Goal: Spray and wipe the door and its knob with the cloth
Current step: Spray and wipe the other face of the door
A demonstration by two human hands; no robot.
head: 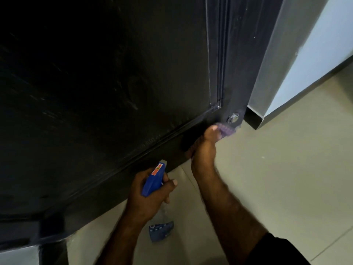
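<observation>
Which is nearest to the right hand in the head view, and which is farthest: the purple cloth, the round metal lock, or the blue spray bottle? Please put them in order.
1. Purple cloth: gripped in the right hand itself, at its fingertips.
2. Round metal lock: just above the cloth, near the door's edge.
3. Blue spray bottle: lower left, held in the left hand.

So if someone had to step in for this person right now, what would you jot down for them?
Right hand: presses the purple cloth on the black door, just below the round metal lock fitting near its edge.
Left hand: grips the blue spray bottle, nozzle toward the door.
Done: the panel shows wipe streaks.
Left: finish this strip and the fitting. No knob is in view, so check it.
</observation>
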